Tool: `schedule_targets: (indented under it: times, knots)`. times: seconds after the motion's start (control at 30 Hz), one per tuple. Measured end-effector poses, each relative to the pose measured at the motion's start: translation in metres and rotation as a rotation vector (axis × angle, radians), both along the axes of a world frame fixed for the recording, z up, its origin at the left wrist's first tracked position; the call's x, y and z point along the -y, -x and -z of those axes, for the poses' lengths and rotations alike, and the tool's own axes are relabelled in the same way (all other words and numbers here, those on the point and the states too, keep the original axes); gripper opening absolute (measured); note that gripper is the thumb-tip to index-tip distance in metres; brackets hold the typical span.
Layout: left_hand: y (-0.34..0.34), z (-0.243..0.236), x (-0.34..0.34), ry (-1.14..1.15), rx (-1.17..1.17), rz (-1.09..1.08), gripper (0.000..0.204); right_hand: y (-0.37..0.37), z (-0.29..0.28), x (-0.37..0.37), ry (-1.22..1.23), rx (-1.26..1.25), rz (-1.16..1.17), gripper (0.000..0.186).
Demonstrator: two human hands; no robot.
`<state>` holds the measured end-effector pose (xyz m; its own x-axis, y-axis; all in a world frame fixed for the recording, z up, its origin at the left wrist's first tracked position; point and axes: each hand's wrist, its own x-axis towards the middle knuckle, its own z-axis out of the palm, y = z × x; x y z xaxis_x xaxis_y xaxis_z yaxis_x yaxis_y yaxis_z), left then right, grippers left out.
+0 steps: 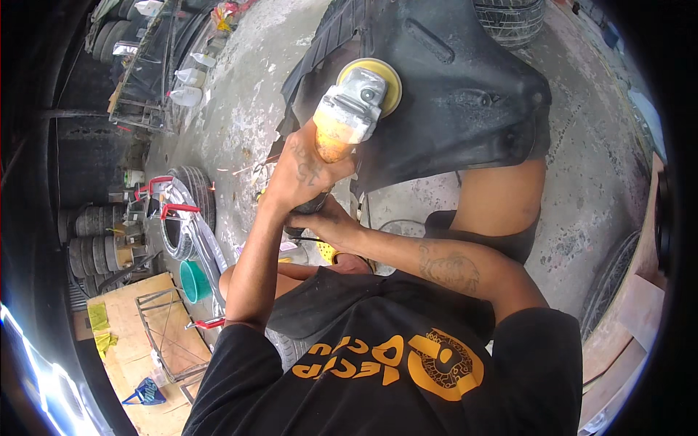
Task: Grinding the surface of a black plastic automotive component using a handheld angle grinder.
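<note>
A yellow and grey angle grinder [345, 116] with a round yellow disc [392, 81] is held out in front of me. Around the front part of its body my left hand [309, 171] is closed. Farther back and lower, my right hand [327, 220] grips the dark rear of the grinder, where a black cord comes out. The disc lies over the left part of a large black moulded panel [451, 94], which looks like a plastic car liner; whether it touches cannot be told. The panel's near right corner rests over my right knee.
Tyres [190, 196] and red-handled clamps [178, 211] are at the left, with a green basin [194, 281] below them. White jugs [190, 78] stand by a metal rack at the far left. Another tyre [509, 22] is beyond the panel. Wooden boards [618, 341] edge the right side.
</note>
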<state>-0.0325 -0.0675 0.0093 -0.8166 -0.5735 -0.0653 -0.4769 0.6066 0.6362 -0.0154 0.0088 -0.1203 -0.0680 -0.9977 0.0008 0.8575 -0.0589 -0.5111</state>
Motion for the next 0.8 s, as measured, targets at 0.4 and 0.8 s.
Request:
schedule_targets:
  times: [0.4, 0.8]
  knots:
    - [-0.0002, 0.0015, 0.0004, 0.000, -0.009, 0.011, 0.046, -0.0007, -0.0011, -0.0003, -0.022, 0.021, 0.009, 0.045]
    - [-0.0002, 0.0026, 0.0011, 0.000, 0.001, 0.009, 0.046, -0.0027, 0.0036, 0.0019, -0.001, 0.013, 0.031, 0.047]
